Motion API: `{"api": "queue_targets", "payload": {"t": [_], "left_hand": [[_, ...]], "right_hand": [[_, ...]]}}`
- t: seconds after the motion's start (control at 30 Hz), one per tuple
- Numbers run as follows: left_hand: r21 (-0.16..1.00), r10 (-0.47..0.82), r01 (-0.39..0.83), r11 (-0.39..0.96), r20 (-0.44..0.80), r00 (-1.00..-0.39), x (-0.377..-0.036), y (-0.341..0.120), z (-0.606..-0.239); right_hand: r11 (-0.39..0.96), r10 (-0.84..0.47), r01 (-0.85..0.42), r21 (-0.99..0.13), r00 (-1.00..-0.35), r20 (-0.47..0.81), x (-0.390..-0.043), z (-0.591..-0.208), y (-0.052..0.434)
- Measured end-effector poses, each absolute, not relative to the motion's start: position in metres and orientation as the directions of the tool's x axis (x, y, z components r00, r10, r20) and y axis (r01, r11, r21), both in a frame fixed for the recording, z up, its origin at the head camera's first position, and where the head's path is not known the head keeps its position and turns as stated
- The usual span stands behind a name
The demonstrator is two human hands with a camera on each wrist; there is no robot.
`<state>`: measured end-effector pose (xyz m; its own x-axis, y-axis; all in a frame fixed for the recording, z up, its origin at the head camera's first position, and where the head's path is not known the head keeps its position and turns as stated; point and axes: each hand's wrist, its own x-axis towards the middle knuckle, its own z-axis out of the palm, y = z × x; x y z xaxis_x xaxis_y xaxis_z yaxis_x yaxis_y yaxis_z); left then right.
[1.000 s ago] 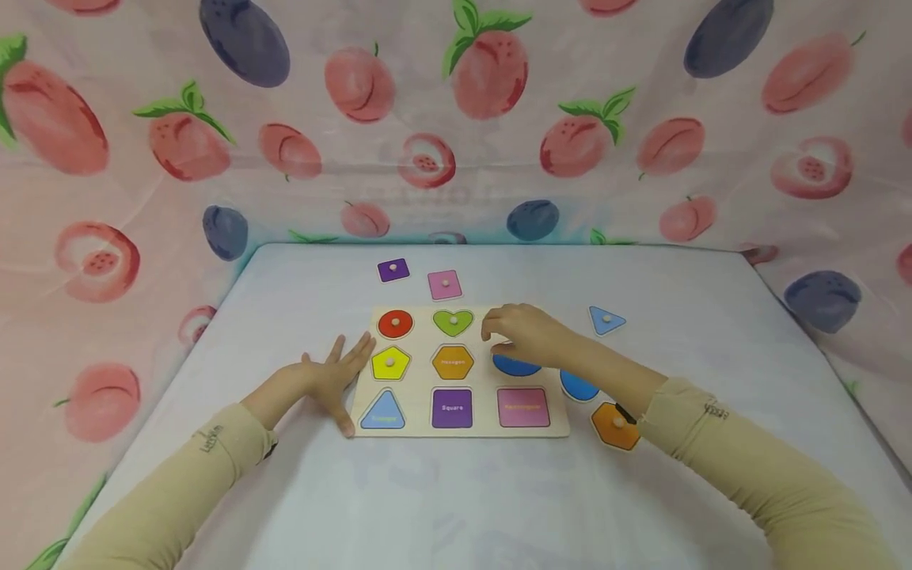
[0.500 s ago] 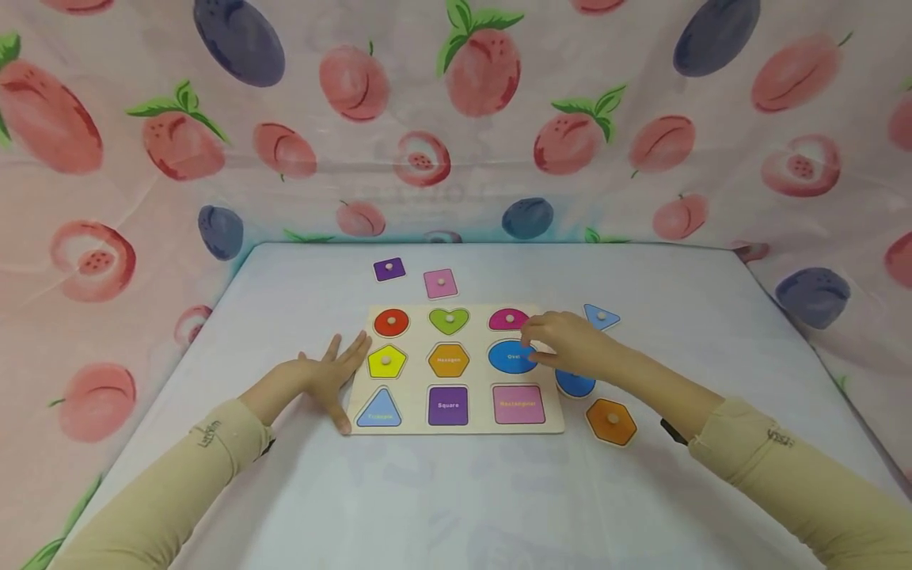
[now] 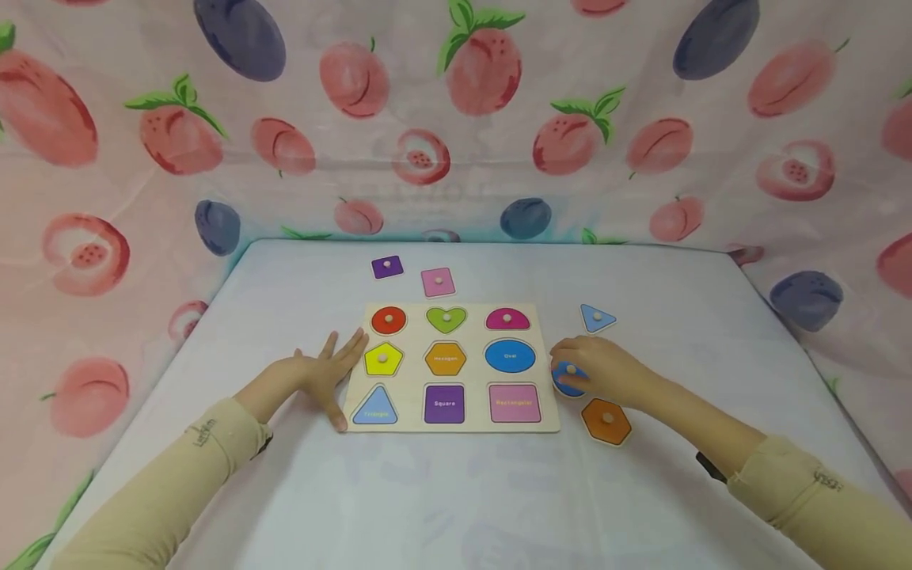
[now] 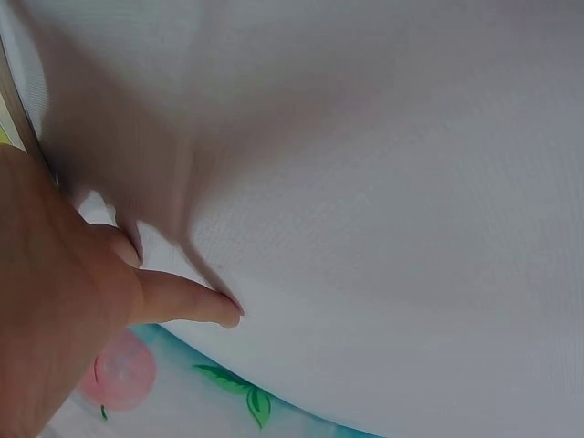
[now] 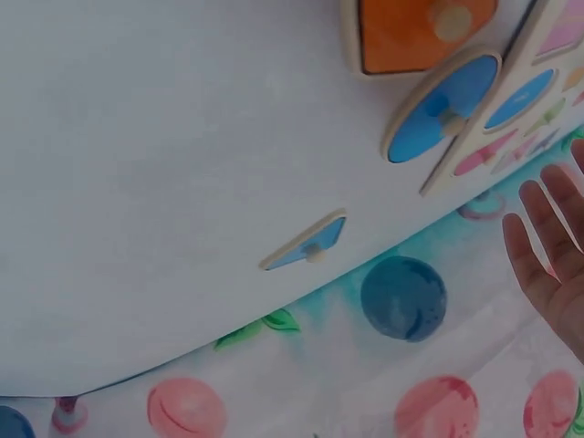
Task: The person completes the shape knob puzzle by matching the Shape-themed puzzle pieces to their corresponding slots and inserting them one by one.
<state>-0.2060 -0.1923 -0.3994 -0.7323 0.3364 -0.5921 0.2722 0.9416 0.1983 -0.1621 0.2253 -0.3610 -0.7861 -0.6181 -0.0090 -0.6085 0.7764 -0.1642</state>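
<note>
A wooden shape puzzle board (image 3: 456, 429) lies on the white table. Seated in it are a red circle (image 3: 388, 320), green heart (image 3: 446, 319), magenta semicircle (image 3: 507, 319) and yellow pentagon (image 3: 382, 359). The hexagon, oval (image 3: 510, 355), triangle, square and rectangle slots are bare. My left hand (image 3: 329, 374) lies flat with spread fingers against the board's left edge; its thumb (image 4: 182, 301) rests on the cloth. My right hand (image 3: 579, 358) hovers, fingers (image 5: 547, 255) straight, over a loose blue oval piece (image 3: 568, 380) (image 5: 443, 108) just right of the board.
An orange hexagon piece (image 3: 606, 420) (image 5: 420, 32) lies near my right wrist, and a light blue triangle piece (image 3: 597, 318) (image 5: 308, 245) sits behind the hand. A purple square piece (image 3: 387, 267) and pink rectangle piece (image 3: 438, 282) lie behind the board. Fruit-print cloth walls surround the table.
My right hand left the magenta semicircle seated in its slot and moved right and toward me, ending over the blue oval piece. The left hand stayed put.
</note>
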Motion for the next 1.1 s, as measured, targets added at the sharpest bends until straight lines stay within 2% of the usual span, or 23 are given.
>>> {"api": "queue_targets", "payload": {"t": [0.23,0.53,0.77,1.1], "left_hand": [[0.205,0.346,0.279,0.938,-0.58,-0.737,-0.206,-0.192,-0.4],[0.173,0.314,0.263,0.949,-0.586,-0.747,-0.205,-0.189,-0.4],[0.175,0.307,0.253,0.952,-0.578,-0.756,-0.199,-0.188,-0.398],[0.185,0.316,0.256,0.949,-0.584,-0.748,-0.201,-0.19,-0.399]], "right_hand": [[0.792,-0.592,-0.578,-0.197,-0.805,-0.02,-0.148,-0.372,0.242],[0.756,-0.63,-0.621,-0.207,-0.776,0.025,-0.133,-0.394,0.263],[0.797,-0.579,-0.556,-0.237,-0.814,-0.037,-0.125,-0.404,0.274],[0.762,-0.608,-0.559,-0.327,-0.791,-0.067,-0.129,-0.404,0.293]]}}
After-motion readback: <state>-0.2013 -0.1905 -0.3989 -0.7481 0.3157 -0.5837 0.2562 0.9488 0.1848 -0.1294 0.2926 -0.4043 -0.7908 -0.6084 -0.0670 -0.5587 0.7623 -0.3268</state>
